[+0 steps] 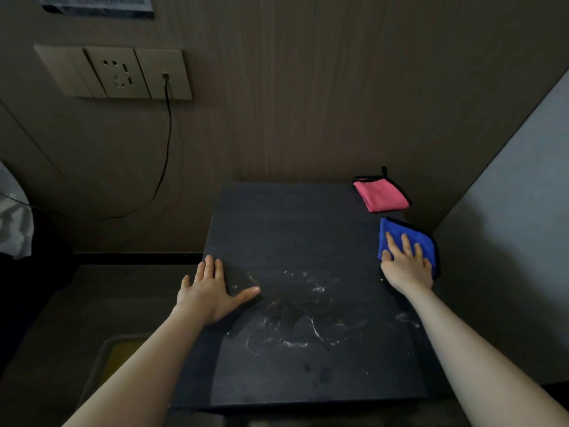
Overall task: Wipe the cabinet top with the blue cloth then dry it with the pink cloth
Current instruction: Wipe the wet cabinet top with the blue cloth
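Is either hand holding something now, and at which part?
Nothing is gripped. The right hand lies flat on the near left part of the blue cloth; the left hand rests flat on the cabinet top.

Two bare forearms reach in from the bottom edge, with no sleeve on either as far as the frame shows. The left hand (212,291) and the right hand (408,266) are bare too. In the dim light, no ring, watch or glove seems to be worn.
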